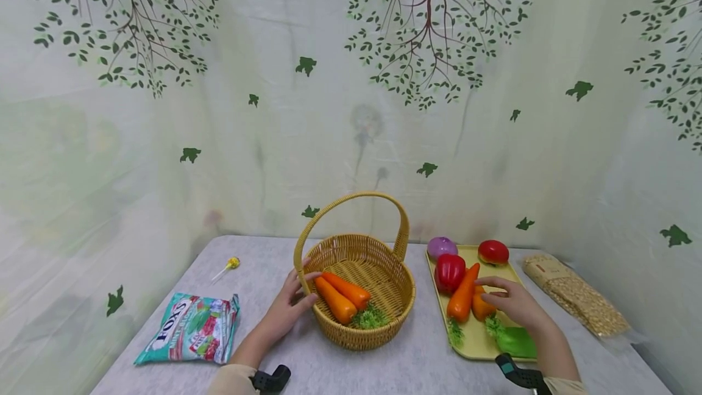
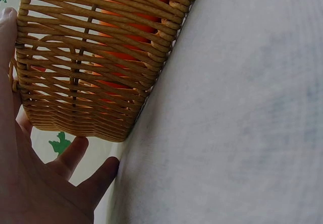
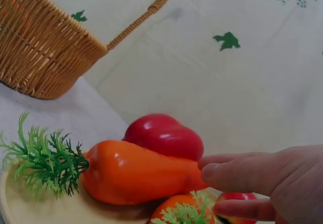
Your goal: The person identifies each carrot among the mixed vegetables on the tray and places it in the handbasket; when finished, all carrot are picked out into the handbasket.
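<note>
A wicker basket [image 1: 364,339] with an arched handle stands mid-table, two orange carrots [image 1: 336,300] with green tops inside it. My left hand [image 1: 285,306] holds its left rim near the handle's foot; in the left wrist view, some fingers [image 2: 103,178] spread out below the weave. On the yellow tray [image 1: 477,346], another carrot [image 3: 136,176] leans by a red bell pepper [image 3: 164,135]. My right hand [image 1: 512,300] hovers over the tray with fingers extended, its fingertips close to this carrot's narrow end. Whether they touch it I cannot tell.
The tray also bears a purple onion [image 1: 441,247], a red fruit [image 1: 493,252], an orange vegetable [image 1: 482,305] and a green item [image 1: 517,343]. A teal candy bag [image 1: 189,328] and a lollipop [image 1: 233,263] lie left. A clear bag of grain-like food [image 1: 576,294] lies right.
</note>
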